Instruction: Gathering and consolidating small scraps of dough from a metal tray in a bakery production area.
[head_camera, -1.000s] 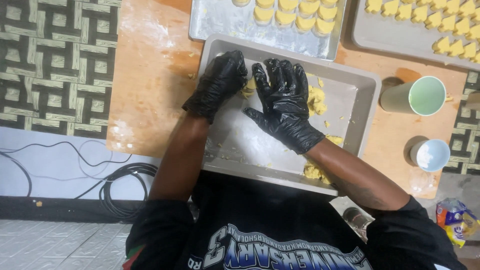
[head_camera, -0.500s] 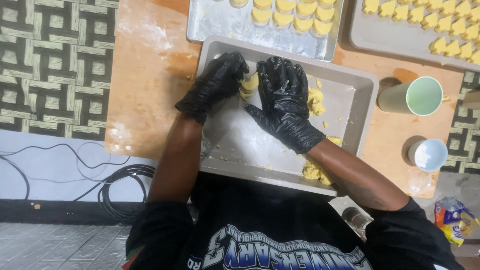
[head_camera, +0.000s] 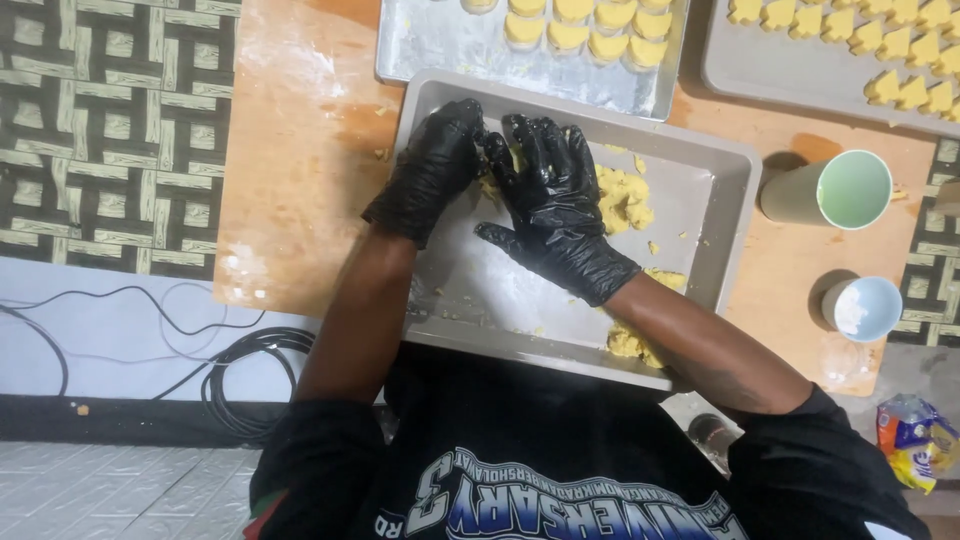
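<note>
Together, both gloved hands' fingers pinch a yellow dough piece between them over the grey tray.

Dough piece between hands mostly hidden by gloves; cookie trays beyond hands cut off by top edge.

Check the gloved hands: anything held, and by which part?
A small lump of yellow dough sits pinched between the left hand and right hand fingertips, over the grey tray. Which part of the lump is hidden.
</note>
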